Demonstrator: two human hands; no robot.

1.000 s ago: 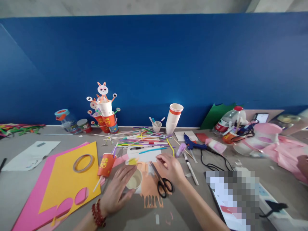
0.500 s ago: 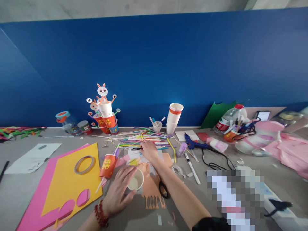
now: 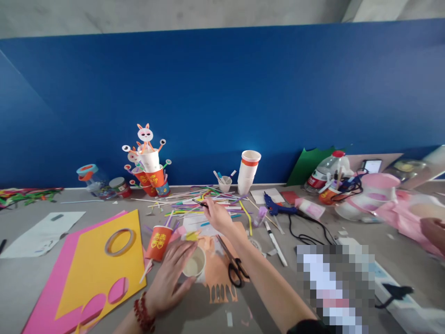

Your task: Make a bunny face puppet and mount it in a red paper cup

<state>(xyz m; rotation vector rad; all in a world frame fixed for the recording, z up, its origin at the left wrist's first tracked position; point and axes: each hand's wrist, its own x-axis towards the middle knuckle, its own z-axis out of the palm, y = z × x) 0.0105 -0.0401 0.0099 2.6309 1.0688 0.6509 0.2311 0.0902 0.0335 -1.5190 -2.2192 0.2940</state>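
My left hand [image 3: 173, 269], with a red bead bracelet at its wrist, curves around the left side of a white paper cup [image 3: 194, 262]. Its fingers lie along the cup's far side and the thumb rests at the near side. My right hand [image 3: 218, 215] pinches a slim black pen [image 3: 199, 202], whose end points left over a heap of coloured sticks [image 3: 191, 194]. Under my right forearm are black-handled scissors [image 3: 235, 272], lying on cut orange paper [image 3: 219, 264]. A red paper cup [image 3: 159, 242] with yellow characters leans left of the white cup.
Yellow card [image 3: 100, 260] with a tape roll [image 3: 120, 242] covers the left. Decorated cups [image 3: 149, 162] and a white cup stack [image 3: 248, 174] stand at the back. A blue glue gun [image 3: 276, 206], a marker [image 3: 276, 243] and another person's hand [image 3: 434, 232] are on the right.
My right hand has taken the black pen from the table and lifted it slightly. The scissors show more fully beside my forearm. Another person's hand has appeared at the right edge.
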